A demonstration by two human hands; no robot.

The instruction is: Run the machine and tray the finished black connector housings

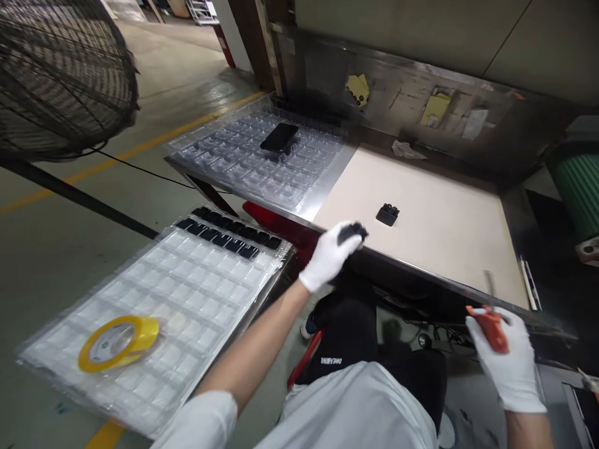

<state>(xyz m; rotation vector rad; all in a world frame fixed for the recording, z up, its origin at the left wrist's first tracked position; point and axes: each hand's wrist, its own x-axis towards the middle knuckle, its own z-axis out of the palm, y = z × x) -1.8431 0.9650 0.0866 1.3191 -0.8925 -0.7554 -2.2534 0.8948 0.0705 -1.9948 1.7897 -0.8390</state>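
Note:
My left hand (329, 254), in a white glove, is closed on a small black plastic part (352, 232) above the front edge of the worktable. A similar black part (387, 214) lies on the beige table surface (435, 224), just beyond that hand. On the right, my gloved right hand (506, 349) grips an orange-handled tool (490, 329). Its thin metal shaft points up and away from me; the exact kind of tool cannot be made out.
Left of my arm, a clear compartment tray (187, 287) carries rows of black parts and a yellow tape roll (115, 343). Another clear tray (253, 153) holds a flat black piece (279, 137). A large caged fan (65, 81) stands at upper left; a green ribbed object (575, 187) is at right.

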